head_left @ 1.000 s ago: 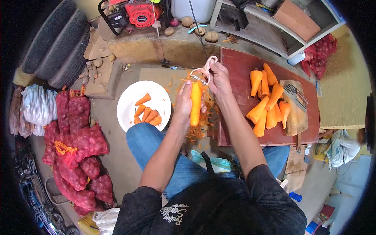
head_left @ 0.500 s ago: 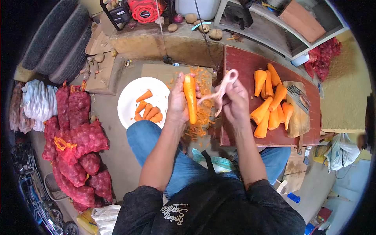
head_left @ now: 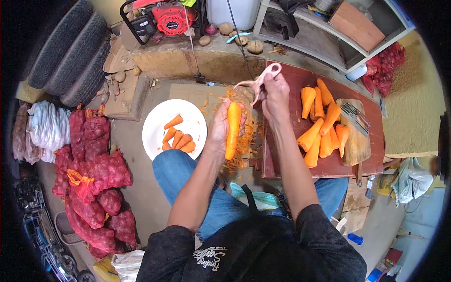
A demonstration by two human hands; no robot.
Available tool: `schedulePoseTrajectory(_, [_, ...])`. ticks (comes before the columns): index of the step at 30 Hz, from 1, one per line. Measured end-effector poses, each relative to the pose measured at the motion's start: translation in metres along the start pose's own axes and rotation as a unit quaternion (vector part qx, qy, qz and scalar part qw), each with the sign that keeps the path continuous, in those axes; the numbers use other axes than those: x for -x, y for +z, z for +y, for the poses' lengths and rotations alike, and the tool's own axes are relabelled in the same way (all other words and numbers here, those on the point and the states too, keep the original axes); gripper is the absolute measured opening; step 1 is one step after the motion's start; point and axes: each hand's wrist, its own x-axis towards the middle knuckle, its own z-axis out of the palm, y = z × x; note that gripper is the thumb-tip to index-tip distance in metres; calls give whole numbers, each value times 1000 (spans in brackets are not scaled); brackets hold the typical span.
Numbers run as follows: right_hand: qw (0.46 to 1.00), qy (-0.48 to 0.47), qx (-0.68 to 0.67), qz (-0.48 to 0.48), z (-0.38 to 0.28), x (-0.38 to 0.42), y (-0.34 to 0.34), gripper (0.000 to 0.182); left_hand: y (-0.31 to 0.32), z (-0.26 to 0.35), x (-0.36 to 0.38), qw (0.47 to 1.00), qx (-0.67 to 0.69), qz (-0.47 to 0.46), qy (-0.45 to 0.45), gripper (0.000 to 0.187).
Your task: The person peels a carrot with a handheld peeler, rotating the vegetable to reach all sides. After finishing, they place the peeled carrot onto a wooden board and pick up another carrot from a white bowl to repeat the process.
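Note:
My left hand (head_left: 220,128) is wrapped round a peeled-looking orange carrot (head_left: 233,131), held lengthwise with its thick end away from me. In my right hand (head_left: 276,96) is a pale pink peeler (head_left: 259,84), raised beyond the carrot's far end and apart from it. Below the carrot, orange peelings (head_left: 244,141) lie heaped on a flat piece of cardboard (head_left: 181,91). A white basin (head_left: 149,134) to the left holds several small carrots (head_left: 177,138). On the red table (head_left: 282,160) to the right is a pile of larger carrots (head_left: 322,127).
A wooden board (head_left: 359,152) with a metal utensil (head_left: 355,115) lies on the table's right side. Red net sacks (head_left: 96,174) are piled at the left, below stacked tyres (head_left: 70,56). A red-fronted machine (head_left: 171,23) and several potatoes (head_left: 255,47) sit on the far ledge.
My right hand has moved up and away with the peeler, slightly left. My left hand and the carrot have shifted a little toward me.

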Motion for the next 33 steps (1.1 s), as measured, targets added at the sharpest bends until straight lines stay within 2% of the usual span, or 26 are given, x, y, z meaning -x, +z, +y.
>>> schedulePoseTrajectory(2, [998,-13,-27,48,-7,-6,-3,13,3,1,-1,1000,5,13,12,48])
schedulePoseTrajectory(4, [1000,15,-26,2,-22,10,-5,14,0,3,1,999,-6,33,33,48])
schedulePoseTrajectory(5, [998,60,-7,-13,-34,30,4,16,-3,4,0,998,-22,46,45,48])
schedulePoseTrajectory(8, [990,128,-10,-51,-24,84,8,35,-2,9,-3,994,-28,89,57,49])
schedulePoseTrajectory(10, [983,166,-53,-61,-22,104,18,37,-1,7,-4,994,-18,96,56,48])
schedulePoseTrajectory(14, [980,168,-77,-68,-17,105,23,44,0,3,-2,995,-12,81,55,46])
schedulePoseTrajectory(18, [977,183,-68,-81,-11,101,18,41,10,6,3,992,-40,114,44,47])
schedulePoseTrajectory(21, [982,169,-81,-16,-9,86,26,33,2,1,-1,993,-54,89,49,48])
schedulePoseTrajectory(24, [992,109,-59,-38,10,47,-5,24,-2,-4,-2,994,-32,96,48,47])
schedulePoseTrajectory(27, [998,49,-3,24,10,7,-13,13,-7,-6,-1,998,-20,57,25,47])
schedulePoseTrajectory(28, [998,44,-31,34,9,-1,-15,12,-6,-5,-1,999,-7,49,23,47])
schedulePoseTrajectory(30, [997,48,-49,32,3,-1,-19,13,-4,-2,-4,997,1,57,42,48])
schedulePoseTrajectory(33, [994,106,-34,-22,-18,36,-9,23,2,1,-4,992,-23,100,67,48])
